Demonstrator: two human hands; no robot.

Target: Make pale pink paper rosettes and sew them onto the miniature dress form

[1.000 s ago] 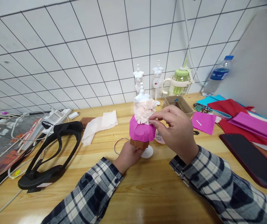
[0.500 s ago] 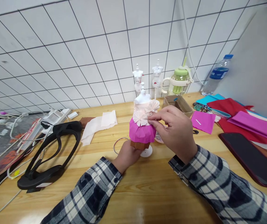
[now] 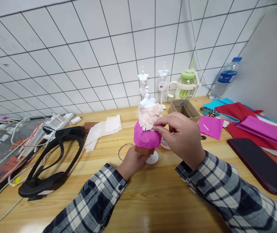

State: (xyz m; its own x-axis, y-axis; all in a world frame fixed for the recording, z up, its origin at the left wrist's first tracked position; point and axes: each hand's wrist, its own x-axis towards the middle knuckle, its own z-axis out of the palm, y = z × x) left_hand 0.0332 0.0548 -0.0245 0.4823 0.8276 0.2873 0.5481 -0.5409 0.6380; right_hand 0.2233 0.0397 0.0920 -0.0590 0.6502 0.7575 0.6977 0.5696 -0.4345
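A small white dress-form mannequin [image 3: 147, 102] stands upright in front of me, with a pale pink paper bodice, a magenta crepe-paper skirt [image 3: 147, 138] and a brown layer [image 3: 143, 151] below it. Two pleated pale pink paper flowers sit on its front, a lower flower [image 3: 145, 123] and an upper flower [image 3: 156, 111]. My left hand [image 3: 133, 162] is closed around the mannequin's lower part, its fingertips hidden behind the brown layer. Thumb and forefinger of my right hand [image 3: 180, 134] pinch the lower flower's right edge. Anything smaller between those fingertips is hidden.
Behind stand two more mannequins, a left one [image 3: 143, 79] and a right one [image 3: 163, 81], beside a green-lidded cup [image 3: 186, 84] and a cardboard box [image 3: 185, 110]. A phone [image 3: 259, 165] and coloured paper [image 3: 266, 131] lie right. Left are a black frame [image 3: 70, 158] and pale paper strips [image 3: 99, 131].
The mannequin's top and its flowers have shifted slightly, the upper flower a little left. Both hands stay almost in place, the right still pinching at the lower flower.
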